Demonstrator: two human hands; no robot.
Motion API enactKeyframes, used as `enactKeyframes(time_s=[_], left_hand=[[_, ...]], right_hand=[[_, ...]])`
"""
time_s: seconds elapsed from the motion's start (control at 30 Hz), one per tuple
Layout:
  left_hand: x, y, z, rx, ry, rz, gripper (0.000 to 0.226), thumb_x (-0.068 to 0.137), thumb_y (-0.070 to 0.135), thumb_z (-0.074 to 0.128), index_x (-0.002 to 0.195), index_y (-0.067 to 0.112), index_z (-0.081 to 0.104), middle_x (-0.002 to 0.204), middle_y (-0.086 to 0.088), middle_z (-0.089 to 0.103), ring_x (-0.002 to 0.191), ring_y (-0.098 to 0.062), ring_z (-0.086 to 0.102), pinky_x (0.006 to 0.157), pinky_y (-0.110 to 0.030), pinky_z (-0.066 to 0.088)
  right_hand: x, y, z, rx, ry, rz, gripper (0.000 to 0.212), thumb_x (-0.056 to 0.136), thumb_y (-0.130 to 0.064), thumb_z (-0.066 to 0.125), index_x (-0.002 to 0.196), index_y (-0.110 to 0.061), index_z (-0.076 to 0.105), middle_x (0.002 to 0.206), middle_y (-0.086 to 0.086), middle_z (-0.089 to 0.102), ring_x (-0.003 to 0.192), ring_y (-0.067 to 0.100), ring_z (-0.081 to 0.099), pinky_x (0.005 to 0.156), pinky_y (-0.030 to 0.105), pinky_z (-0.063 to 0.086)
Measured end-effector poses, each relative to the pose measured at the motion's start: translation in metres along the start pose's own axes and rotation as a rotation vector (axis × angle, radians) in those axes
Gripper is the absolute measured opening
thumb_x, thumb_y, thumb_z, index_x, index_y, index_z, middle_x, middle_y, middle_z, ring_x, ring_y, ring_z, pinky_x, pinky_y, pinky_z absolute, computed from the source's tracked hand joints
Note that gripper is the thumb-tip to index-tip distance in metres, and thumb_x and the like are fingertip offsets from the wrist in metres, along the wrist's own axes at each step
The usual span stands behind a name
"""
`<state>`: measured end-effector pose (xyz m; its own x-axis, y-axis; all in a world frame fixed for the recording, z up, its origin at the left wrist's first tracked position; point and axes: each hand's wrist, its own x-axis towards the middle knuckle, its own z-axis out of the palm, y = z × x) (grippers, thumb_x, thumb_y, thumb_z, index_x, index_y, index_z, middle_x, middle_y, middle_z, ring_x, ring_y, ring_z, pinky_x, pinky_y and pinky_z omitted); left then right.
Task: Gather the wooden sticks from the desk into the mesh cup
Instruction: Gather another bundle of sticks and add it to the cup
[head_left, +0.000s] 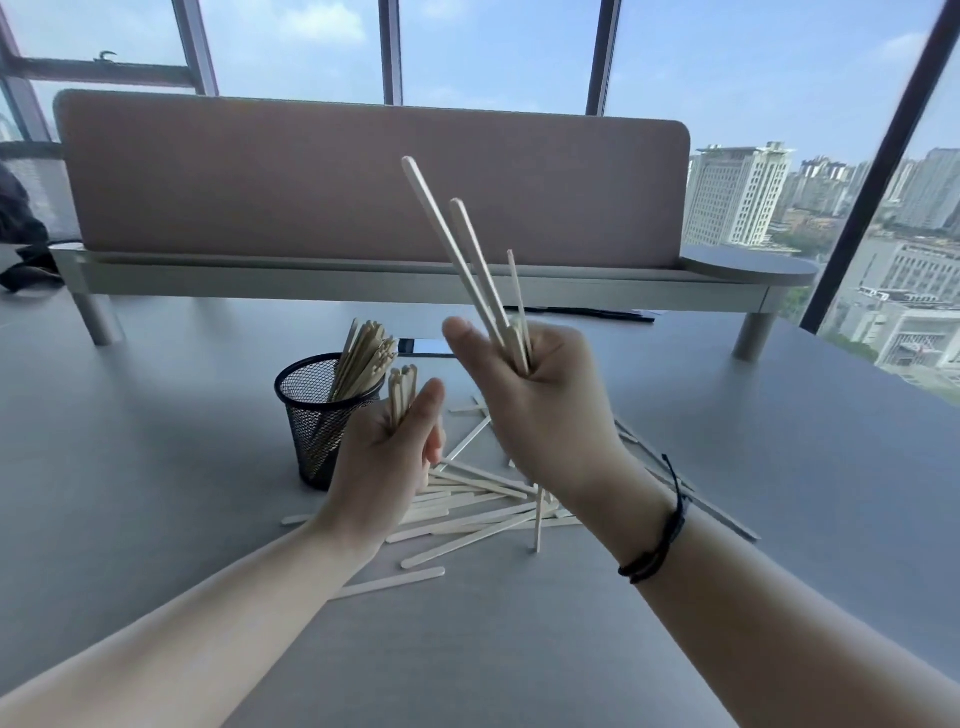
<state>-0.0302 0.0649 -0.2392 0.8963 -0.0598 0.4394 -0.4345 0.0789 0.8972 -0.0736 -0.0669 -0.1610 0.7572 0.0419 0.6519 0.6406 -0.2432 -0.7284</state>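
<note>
- The right hand is raised above the worktop, fingers curled round a few long wooden sticks that are fanning upward out of the fist.
- The left hand is gripping a short bundle of sticks, held upright just beside the mesh cup.
- The mesh cup is standing upright on the worktop, left of centre, and is carrying a leaning sheaf of sticks.
- A loose pile of sticks is lying flat on the worktop below and between both hands, crossing one another.
- A dark wristband is sitting on the right wrist.
- A padded divider screen is standing along the far edge.
</note>
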Motion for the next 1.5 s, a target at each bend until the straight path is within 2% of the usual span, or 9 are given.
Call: enactKeyframes(time_s=[0.2,0.3,0.47,0.57,0.77,1.0,1.2,1.33,1.5], left_hand=[[-0.001,0.001,-0.003,0.009,0.025,0.005,0.056,0.087,0.056,0.055,0.053,0.013,0.049,0.048,-0.006,0.044,0.038,-0.014,0.032,0.045,-0.024,0.027],[-0.001,0.000,-0.003,-0.001,0.028,-0.022,0.057,0.084,0.057,0.058,0.052,0.011,0.051,0.044,0.000,0.044,0.037,-0.015,0.034,0.043,-0.024,0.028],[-0.001,0.000,-0.003,0.019,0.015,-0.015,0.059,0.090,0.046,0.062,0.054,0.002,0.046,0.048,-0.011,0.044,0.038,-0.019,0.036,0.043,-0.026,0.030],[0.000,-0.001,-0.004,0.029,0.025,-0.026,0.057,0.095,0.038,0.060,0.054,0.002,0.045,0.047,-0.006,0.044,0.039,-0.018,0.036,0.045,-0.029,0.032],[-0.001,-0.003,-0.003,0.034,0.007,-0.051,0.049,0.090,0.043,0.064,0.054,0.012,0.051,0.048,-0.005,0.044,0.041,-0.018,0.037,0.046,-0.030,0.031],[0.000,-0.003,-0.005,0.078,0.004,-0.018,0.053,0.096,0.032,0.060,0.053,0.006,0.044,0.048,-0.007,0.043,0.042,-0.020,0.038,0.047,-0.034,0.034],[-0.001,0.005,-0.002,0.129,0.048,-0.025,0.066,0.096,0.040,0.059,0.053,-0.004,0.034,0.044,-0.026,0.031,0.041,-0.021,0.034,0.047,-0.031,0.031],[0.007,0.025,0.003,-0.027,0.100,-0.096,0.062,0.098,0.037,0.056,0.043,0.020,0.034,0.041,-0.001,0.029,0.035,-0.017,0.026,0.043,-0.021,0.026],[0.012,0.031,0.001,-0.131,0.094,-0.111,0.063,0.099,0.028,0.057,0.042,0.023,0.031,0.039,0.006,0.024,0.033,-0.013,0.021,0.041,-0.017,0.022]], right_hand=[[-0.011,0.019,0.013,0.029,0.065,0.092,0.062,0.096,-0.023,0.064,0.051,-0.022,0.021,0.045,-0.011,0.019,0.042,0.008,0.018,0.044,0.022,0.018],[-0.018,0.032,0.013,0.060,0.105,0.221,0.060,0.094,-0.031,0.066,0.052,-0.014,0.027,0.049,0.004,0.022,0.046,0.017,0.021,0.047,0.028,0.018],[-0.025,0.047,0.011,0.163,0.129,0.389,0.064,0.090,-0.041,0.064,0.065,0.004,0.027,0.055,0.029,0.023,0.049,0.043,0.019,0.045,0.045,0.020],[-0.027,0.048,0.012,0.165,0.126,0.416,0.064,0.093,-0.040,0.064,0.068,0.008,0.029,0.056,0.034,0.027,0.047,0.045,0.022,0.042,0.049,0.025],[-0.032,0.053,0.017,0.145,0.078,0.446,0.064,0.088,-0.042,0.063,0.066,0.009,0.032,0.058,0.012,0.033,0.053,0.026,0.028,0.044,0.050,0.027],[-0.031,0.052,0.015,0.172,0.079,0.499,0.064,0.080,-0.044,0.067,0.069,0.010,0.034,0.062,0.013,0.031,0.052,0.041,0.021,0.045,0.051,0.028],[-0.028,0.054,0.014,0.194,0.103,0.546,0.062,0.088,-0.039,0.064,0.063,0.006,0.030,0.060,0.011,0.026,0.052,0.032,0.015,0.051,0.042,0.016],[-0.016,0.048,0.015,0.297,0.133,0.566,0.057,0.095,-0.030,0.061,0.047,-0.021,0.031,0.046,0.005,0.024,0.037,0.015,0.020,0.042,0.024,0.019],[-0.017,0.046,0.026,0.287,0.055,0.536,0.056,0.095,-0.032,0.061,0.050,-0.019,0.031,0.046,0.005,0.025,0.038,0.016,0.021,0.044,0.028,0.020]])
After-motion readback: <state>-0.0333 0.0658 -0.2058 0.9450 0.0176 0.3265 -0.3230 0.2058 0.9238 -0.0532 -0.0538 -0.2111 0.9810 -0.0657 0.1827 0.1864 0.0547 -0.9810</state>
